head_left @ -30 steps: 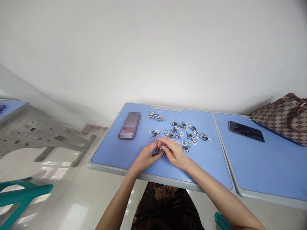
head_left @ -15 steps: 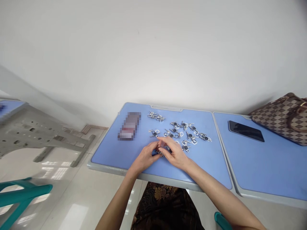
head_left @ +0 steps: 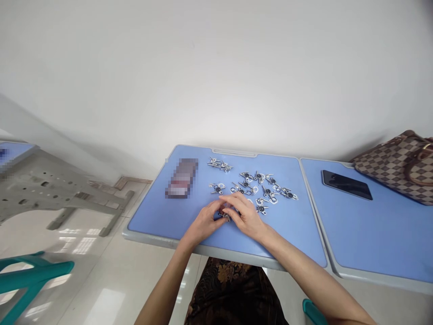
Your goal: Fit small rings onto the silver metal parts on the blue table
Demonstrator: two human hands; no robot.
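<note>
Near the front edge of the blue desk (head_left: 162,216), my left hand (head_left: 205,222) and my right hand (head_left: 246,217) meet with curled fingers around a small metal piece (head_left: 226,217). Only a silvery end of it shows between the thumbs; the rest is hidden by the fingers. Just beyond lies a similar silver piece with a black round centre (head_left: 217,189). More such pieces, with rings and thin prongs, are spread to the right of my hands, among them one piece (head_left: 289,195) at the far right of the group.
A small pile of silvery metal parts (head_left: 219,164) lies toward the back of the desk. At the left is a blurred-out rectangular object (head_left: 182,178). The adjoining desk holds a dark phone (head_left: 347,184) and a checkered handbag (head_left: 399,167). A green stool (head_left: 37,273) stands at lower left.
The fingers of my right hand have shifted slightly left and down over the held piece. Its silvery end shows a little more. The other things lie as before.
</note>
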